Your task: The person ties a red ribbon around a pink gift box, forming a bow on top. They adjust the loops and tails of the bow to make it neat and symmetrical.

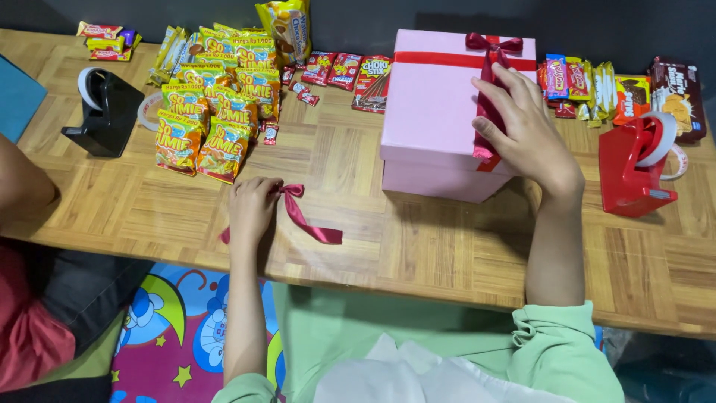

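At lower centre of the frame, a dark red ribbon piece (302,215) on the counter (418,246) is pinched by the left hand (252,207); right of centre, the pink gift box (432,112) is steadied by the right hand (526,127), whose fingers are closed over its red ribbon (488,82).

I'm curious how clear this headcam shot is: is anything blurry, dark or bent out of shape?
Head view: mostly sharp and evenly lit; the pink gift box casts a soft shadow on the wooden table; the right hand on the dark red ribbon and the left hand holding a ribbon bow look crisp; the background behind the snack packets is dark; table edges bow slightly.
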